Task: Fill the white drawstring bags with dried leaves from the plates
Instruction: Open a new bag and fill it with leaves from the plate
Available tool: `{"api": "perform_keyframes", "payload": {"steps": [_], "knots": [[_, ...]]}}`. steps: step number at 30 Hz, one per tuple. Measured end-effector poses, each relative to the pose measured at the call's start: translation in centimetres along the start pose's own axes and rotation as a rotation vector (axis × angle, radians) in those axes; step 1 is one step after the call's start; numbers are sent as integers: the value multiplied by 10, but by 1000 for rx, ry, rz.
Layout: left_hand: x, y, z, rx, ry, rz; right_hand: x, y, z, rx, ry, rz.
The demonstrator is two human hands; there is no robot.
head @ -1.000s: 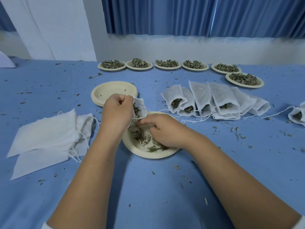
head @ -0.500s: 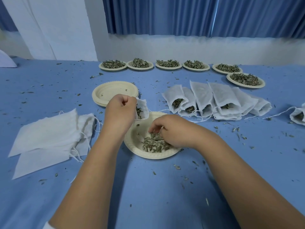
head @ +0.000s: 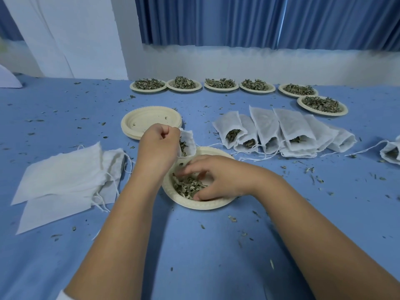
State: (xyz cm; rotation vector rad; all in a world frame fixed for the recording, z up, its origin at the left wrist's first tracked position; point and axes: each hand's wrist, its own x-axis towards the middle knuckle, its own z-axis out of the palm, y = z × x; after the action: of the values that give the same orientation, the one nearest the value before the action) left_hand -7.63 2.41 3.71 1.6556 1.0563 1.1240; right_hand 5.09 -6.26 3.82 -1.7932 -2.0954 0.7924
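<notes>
My left hand point(head: 159, 146) grips the rim of a small white drawstring bag point(head: 187, 142), held open above the near plate's far edge, with leaves showing inside. That cream paper plate point(head: 194, 203) holds a heap of dried leaves point(head: 187, 186). My right hand point(head: 216, 177) is in the plate, fingers curled around the heap and touching it. A pile of flat white bags point(head: 65, 176) lies to the left. Several filled bags point(head: 279, 133) lie in a row to the right.
A stack of bare plates point(head: 149, 121) sits behind my left hand. Several plates heaped with leaves point(head: 220, 84) line the table's far edge. Another filled bag point(head: 391, 151) lies at the right border. Leaf crumbs dot the blue cloth point(head: 216, 245).
My right hand has spread its fingers and swept the leaves into a heap toward the plate's left side. My left hand keeps the bag in the same place.
</notes>
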Motion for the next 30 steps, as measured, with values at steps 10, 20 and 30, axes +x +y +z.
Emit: {"api": "perform_keyframes", "payload": {"steps": [10, 20, 30], "knots": [[-1, 2, -1, 13, -19, -2, 12, -4, 17, -6, 122, -104], [-1, 4, -3, 43, 16, -46, -3, 2, -3, 356, 293, -13], [-7, 9, 2, -17, -181, -49, 5, 11, -6, 793, 609, 151]]}}
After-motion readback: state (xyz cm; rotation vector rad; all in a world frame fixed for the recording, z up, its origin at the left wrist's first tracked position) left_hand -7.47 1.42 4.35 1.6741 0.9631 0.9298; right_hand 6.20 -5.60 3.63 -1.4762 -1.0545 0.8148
